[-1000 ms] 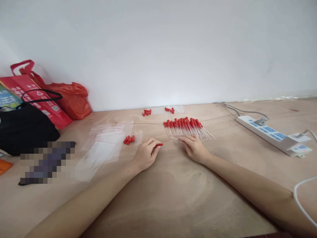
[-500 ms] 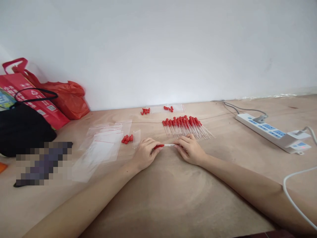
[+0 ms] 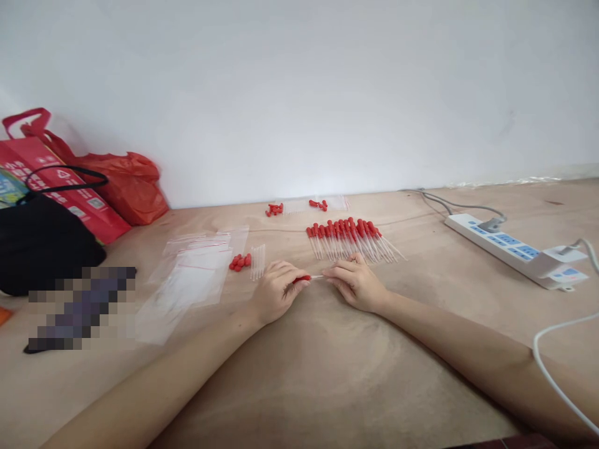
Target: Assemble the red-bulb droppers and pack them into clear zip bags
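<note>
My left hand (image 3: 279, 288) is closed on a red rubber bulb (image 3: 303, 278), its thumb and fingers pinching it. From the bulb a thin clear dropper tube (image 3: 317, 277) runs across to my right hand (image 3: 353, 282), whose fingertips pinch its other part. Just beyond my right hand lies a row of droppers (image 3: 346, 234) with red bulbs and clear tubes pointing toward me. Beside my left hand are several loose clear tubes (image 3: 258, 262) and a small heap of red bulbs (image 3: 240, 262).
Clear zip bags (image 3: 196, 268) lie left of the bulbs. More red bulbs (image 3: 274, 209) and a bag with tubes (image 3: 294, 206) lie by the wall. A power strip (image 3: 515, 249) with cables is at right; red bags (image 3: 126, 187) and a black bag (image 3: 47, 246) stand at left.
My right hand has shifted slightly left toward my left hand, so a shorter length of tube shows between them. The things on the table have stayed in place.
</note>
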Tool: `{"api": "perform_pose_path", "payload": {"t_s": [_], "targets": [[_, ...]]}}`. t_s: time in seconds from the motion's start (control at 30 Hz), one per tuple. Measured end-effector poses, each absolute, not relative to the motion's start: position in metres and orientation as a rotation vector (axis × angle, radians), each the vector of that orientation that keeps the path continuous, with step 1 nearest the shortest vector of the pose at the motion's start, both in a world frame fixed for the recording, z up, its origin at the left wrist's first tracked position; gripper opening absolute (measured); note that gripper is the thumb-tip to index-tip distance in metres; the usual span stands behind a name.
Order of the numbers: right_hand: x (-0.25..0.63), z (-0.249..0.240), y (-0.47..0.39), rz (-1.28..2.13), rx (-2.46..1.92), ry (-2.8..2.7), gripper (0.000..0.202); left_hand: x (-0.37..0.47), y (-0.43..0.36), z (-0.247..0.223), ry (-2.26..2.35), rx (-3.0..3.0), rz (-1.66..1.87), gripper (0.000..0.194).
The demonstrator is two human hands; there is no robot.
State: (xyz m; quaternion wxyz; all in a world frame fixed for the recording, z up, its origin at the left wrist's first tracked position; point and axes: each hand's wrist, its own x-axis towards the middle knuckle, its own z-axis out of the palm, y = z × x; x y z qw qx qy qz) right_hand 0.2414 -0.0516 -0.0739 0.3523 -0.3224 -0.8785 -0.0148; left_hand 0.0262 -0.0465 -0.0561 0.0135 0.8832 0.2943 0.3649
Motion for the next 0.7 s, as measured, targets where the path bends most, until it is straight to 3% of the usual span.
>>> {"api": "perform_pose_path", "payload": {"t_s": [0.7], "targets": [[0.2412,-0.0702,-0.0506,-0.187,-0.837,-2.393,0.023,0.0258,-0.0470,-0.0554,0.869,2.832,1.012,0.017]]}}
